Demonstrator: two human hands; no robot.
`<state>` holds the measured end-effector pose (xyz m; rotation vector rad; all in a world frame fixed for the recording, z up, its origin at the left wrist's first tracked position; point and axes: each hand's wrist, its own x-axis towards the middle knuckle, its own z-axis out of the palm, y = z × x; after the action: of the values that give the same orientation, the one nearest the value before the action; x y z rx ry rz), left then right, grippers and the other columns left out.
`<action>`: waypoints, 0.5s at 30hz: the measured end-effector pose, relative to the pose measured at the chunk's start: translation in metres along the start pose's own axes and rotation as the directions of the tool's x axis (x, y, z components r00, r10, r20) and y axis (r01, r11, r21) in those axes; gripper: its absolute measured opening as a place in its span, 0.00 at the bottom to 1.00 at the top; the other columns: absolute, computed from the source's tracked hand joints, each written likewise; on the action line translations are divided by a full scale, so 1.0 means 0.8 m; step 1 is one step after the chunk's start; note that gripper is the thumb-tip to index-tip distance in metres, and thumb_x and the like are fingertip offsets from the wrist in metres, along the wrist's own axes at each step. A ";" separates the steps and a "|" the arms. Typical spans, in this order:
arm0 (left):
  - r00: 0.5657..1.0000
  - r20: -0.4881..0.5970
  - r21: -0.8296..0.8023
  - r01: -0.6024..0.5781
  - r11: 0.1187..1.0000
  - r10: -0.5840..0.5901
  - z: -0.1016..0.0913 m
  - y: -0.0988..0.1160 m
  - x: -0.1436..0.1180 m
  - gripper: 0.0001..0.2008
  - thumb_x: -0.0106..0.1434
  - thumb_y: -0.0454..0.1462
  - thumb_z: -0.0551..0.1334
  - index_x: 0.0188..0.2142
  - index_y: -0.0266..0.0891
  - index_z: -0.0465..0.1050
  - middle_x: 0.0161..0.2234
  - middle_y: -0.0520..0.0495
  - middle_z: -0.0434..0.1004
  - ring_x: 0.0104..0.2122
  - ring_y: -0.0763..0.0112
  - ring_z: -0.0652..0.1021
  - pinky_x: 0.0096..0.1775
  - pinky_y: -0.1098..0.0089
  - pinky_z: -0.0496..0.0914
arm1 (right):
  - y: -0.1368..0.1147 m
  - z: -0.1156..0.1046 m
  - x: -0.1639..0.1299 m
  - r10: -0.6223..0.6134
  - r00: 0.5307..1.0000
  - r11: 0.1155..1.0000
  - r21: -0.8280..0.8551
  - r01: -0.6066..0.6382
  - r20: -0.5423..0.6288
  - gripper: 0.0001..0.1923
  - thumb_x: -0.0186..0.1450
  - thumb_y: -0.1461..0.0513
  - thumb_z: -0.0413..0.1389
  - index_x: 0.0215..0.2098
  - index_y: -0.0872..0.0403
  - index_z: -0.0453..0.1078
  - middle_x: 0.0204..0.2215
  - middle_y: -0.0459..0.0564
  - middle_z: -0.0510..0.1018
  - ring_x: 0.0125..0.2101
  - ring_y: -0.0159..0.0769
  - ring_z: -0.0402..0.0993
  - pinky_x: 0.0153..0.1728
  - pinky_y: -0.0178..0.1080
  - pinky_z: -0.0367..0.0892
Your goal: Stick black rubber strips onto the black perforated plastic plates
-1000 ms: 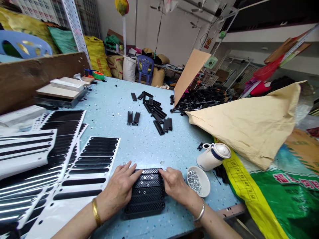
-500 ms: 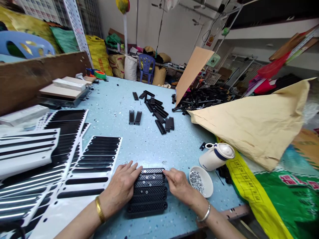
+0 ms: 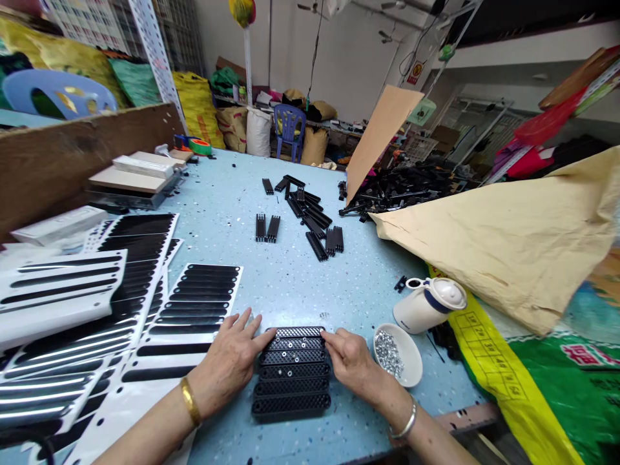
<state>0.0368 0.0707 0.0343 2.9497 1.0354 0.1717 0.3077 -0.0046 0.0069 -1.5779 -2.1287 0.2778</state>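
Observation:
Several black plastic strips with a lattice pattern (image 3: pixel 291 388) lie side by side in a block on the blue table before me. Small silvery ring-like pieces (image 3: pixel 289 373) are scattered on the upper strips. At the left end of the farthest strip, my left hand (image 3: pixel 227 358) rests with its fingers spread and its thumb touching the corner. My right hand (image 3: pixel 352 363) is closed, thumb and forefinger pinched at that strip's right end; whatever is between the fingertips is hidden. Just right of it sits a white bowl (image 3: pixel 413 363) of small shiny metal pieces (image 3: pixel 389 354).
A white lidded mug (image 3: pixel 419 310) stands behind the bowl. Sheets with black strips (image 3: pixel 194 303) cover the table's left side. More black parts (image 3: pixel 314 216) lie farther back, near a large dark heap (image 3: pixel 407 184) beside brown paper (image 3: pixel 508 239). A wooden board (image 3: pixel 87 148) edges the left.
The whole view has shifted slightly, moving things a little to the right. My left hand has eased leftward off the strips, its fingers more spread. My right hand stays at the farthest strip's right end.

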 end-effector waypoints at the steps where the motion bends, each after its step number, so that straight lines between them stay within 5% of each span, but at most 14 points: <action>1: 1.000 0.000 0.010 0.003 1.000 -0.003 0.000 -0.003 -0.003 0.31 0.55 0.21 0.52 0.55 0.42 0.70 0.50 0.34 0.74 0.54 0.41 0.71 0.48 0.43 0.66 | 0.000 0.000 0.000 0.000 1.000 1.000 0.002 0.000 -0.002 0.14 0.68 0.68 0.47 0.44 0.57 0.73 0.27 0.51 0.74 0.27 0.37 0.71 0.29 0.36 0.64; 15: 0.994 -0.107 -0.042 -0.015 0.999 0.010 0.011 -0.007 -0.021 0.30 0.56 0.21 0.49 0.55 0.39 0.68 0.51 0.35 0.74 0.54 0.48 0.72 0.48 0.48 0.67 | -0.008 -0.010 0.008 -0.033 0.999 0.999 -0.041 0.032 -0.015 0.16 0.67 0.69 0.46 0.47 0.57 0.74 0.25 0.51 0.73 0.25 0.35 0.69 0.27 0.35 0.62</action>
<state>0.0213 0.0645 0.0235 2.9376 1.0107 0.3503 0.3049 -0.0013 0.0181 -1.5613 -2.1592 0.2115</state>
